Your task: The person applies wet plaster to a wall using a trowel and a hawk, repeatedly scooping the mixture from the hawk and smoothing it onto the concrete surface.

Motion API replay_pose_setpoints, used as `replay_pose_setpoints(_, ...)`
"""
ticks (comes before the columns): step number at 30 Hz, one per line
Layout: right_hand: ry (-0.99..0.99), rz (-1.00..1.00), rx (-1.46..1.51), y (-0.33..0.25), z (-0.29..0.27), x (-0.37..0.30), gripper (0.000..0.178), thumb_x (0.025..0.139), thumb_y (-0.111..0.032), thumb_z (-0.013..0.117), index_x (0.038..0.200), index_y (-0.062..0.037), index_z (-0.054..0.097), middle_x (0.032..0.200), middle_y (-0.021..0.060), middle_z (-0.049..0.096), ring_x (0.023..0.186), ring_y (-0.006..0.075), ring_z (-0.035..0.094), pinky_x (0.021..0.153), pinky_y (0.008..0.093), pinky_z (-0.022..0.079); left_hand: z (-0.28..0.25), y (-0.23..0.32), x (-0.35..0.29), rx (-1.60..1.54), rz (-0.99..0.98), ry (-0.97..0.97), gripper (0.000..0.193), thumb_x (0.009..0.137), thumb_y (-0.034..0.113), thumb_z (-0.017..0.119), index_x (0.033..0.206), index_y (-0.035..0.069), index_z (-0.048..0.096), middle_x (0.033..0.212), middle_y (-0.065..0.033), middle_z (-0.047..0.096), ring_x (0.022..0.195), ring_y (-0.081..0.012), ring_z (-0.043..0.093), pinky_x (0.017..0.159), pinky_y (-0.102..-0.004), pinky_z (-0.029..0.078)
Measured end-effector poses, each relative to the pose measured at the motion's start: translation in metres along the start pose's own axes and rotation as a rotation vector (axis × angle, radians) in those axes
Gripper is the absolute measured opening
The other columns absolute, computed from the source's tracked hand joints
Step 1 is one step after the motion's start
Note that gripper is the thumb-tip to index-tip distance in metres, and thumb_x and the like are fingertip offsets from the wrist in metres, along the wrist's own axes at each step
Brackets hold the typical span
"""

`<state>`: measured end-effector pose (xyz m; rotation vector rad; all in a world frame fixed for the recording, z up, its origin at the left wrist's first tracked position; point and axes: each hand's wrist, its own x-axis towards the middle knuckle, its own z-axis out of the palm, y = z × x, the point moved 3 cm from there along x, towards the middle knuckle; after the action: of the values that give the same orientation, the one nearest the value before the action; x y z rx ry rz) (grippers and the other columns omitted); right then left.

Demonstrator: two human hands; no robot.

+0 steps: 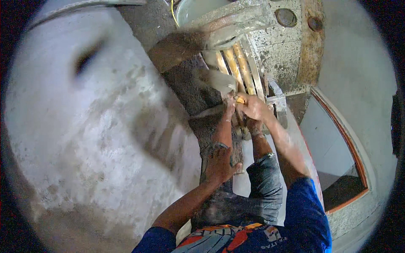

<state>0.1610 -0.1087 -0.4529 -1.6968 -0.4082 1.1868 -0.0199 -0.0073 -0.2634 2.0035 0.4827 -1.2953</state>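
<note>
My right hand (255,108) is closed around the yellow-orange handle of a trowel (220,80), whose pale blade points away to the upper left and looks blurred. Beneath that hand run several yellowish wooden slats (240,63) in a long frame smeared with grey. My left hand (223,168) appears to lie on my bent left leg, its thumb stretched to the right and holding nothing I can make out. A bare, dusty lower leg (225,126) reaches up beside the trowel. My rolled-up right trouser leg (265,177) is below my right hand.
A broad, patchy grey plastered surface (97,126) fills the left. At the top stands a pale round basin (198,10) beside a yellow cord (173,14). A spattered panel with round holes (278,46) is at the upper right, and an orange-brown frame (348,204) surrounds an opening at right.
</note>
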Motion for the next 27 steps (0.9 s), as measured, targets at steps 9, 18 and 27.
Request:
replay_pose_setpoints(9,0.497,0.209,0.025,-0.04,0.007,0.063,0.028,0.101,-0.024,0.056,0.121,-0.0043,0.056,0.064,0.003,0.057,0.044,0.0125,0.052,0.04,0.0289,0.042,0.01,-0.007,-0.006,0.14,-0.032,0.038,0.08,0.083,0.05,0.072,0.143,0.007,0.042,0.137,-0.0218,0.05,0.135,-0.0405,0.041,0.105,-0.0637,0.035)
replay_pose_setpoints(18,0.571,0.443,0.703,-0.044,0.018,0.076,0.018,0.099,-0.027,0.059,0.103,-0.0097,0.057,0.06,0.001,0.056,0.042,0.0109,0.049,0.038,0.029,0.041,0.005,-0.002,-0.005,0.037,-0.024,0.033,0.081,0.084,0.051,0.071,0.145,0.007,0.041,0.137,-0.0221,0.051,0.133,-0.0411,0.043,0.106,-0.0595,0.037)
replay_pose_setpoints(27,0.317,0.415,0.429,-0.033,0.026,0.092,0.021,0.1,-0.027,0.057,0.104,-0.0064,0.059,0.062,0.003,0.054,0.042,0.0128,0.049,0.037,0.0311,0.043,0.019,-0.007,-0.011,-0.011,0.009,0.113,0.078,0.082,0.049,0.074,0.141,0.005,0.046,0.135,-0.0227,0.053,0.13,-0.0409,0.046,0.105,-0.0534,0.041)
